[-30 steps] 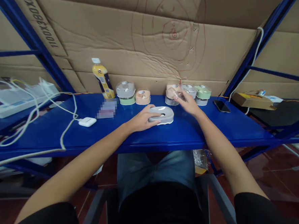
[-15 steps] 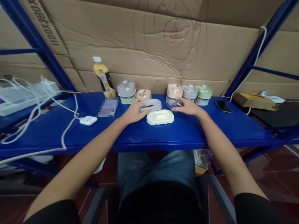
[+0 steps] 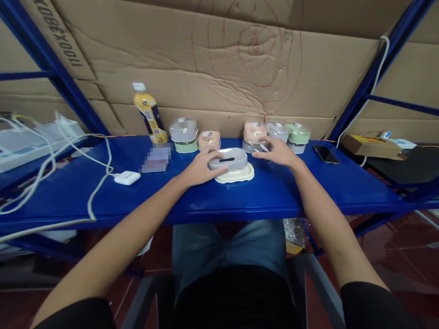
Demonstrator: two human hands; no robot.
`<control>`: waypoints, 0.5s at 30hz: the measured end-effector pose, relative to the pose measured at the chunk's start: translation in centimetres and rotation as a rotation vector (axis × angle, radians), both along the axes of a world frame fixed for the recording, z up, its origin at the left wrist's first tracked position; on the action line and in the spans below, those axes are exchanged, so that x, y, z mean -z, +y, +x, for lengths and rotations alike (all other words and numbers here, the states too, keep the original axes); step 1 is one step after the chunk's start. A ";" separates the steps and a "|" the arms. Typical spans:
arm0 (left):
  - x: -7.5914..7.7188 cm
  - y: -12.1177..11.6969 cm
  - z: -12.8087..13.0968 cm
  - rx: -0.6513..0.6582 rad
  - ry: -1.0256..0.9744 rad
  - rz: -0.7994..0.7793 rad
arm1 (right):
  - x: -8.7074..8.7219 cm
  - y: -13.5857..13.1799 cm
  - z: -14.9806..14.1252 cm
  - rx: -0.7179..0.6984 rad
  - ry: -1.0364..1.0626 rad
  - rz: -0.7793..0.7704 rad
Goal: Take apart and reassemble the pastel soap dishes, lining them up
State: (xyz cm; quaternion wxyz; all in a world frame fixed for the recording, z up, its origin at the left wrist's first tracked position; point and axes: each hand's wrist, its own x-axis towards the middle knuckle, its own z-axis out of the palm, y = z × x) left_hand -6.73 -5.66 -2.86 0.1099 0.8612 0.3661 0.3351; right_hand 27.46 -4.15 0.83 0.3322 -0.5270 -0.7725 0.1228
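My left hand (image 3: 204, 167) grips a grey oval soap-dish tray (image 3: 235, 158) by its left end, thumb in front and fingers behind. A dark slot shows in the tray's floor. The tray is over a cream oval base (image 3: 238, 175) with a wavy rim, covering its back part; whether the two touch I cannot tell. To the right, my right hand (image 3: 278, 152) has its fingers curled around a small pale or clear piece, too blurred to name. Just behind this hand stands a peach-and-grey soap box (image 3: 255, 131).
Along the cardboard wall stand a grey-and-green box (image 3: 184, 133), a peach box (image 3: 208, 139), another grey box (image 3: 277, 130) and a green-topped box (image 3: 298, 135). A yellow bottle (image 3: 150, 114), white earphone case (image 3: 127, 178) and cables are left; a phone (image 3: 326, 154) lies right.
My left hand has brought the grey tray right and toward me, from behind the cream base to over it. My right hand has stayed nearly in place. The view has shifted slightly.
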 end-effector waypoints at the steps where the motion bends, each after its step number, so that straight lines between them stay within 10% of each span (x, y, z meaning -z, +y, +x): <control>1: 0.0 -0.4 0.4 0.021 -0.002 -0.005 | -0.2 -0.2 -0.1 -0.027 0.037 0.045; 7: 0.9 -1.0 2.5 0.017 -0.075 -0.086 | -0.3 -1.1 -3.1 -0.379 0.030 0.102; 15: 1.8 -0.1 2.7 0.043 -0.095 -0.106 | 0.6 -0.6 -6.3 -0.466 -0.161 0.099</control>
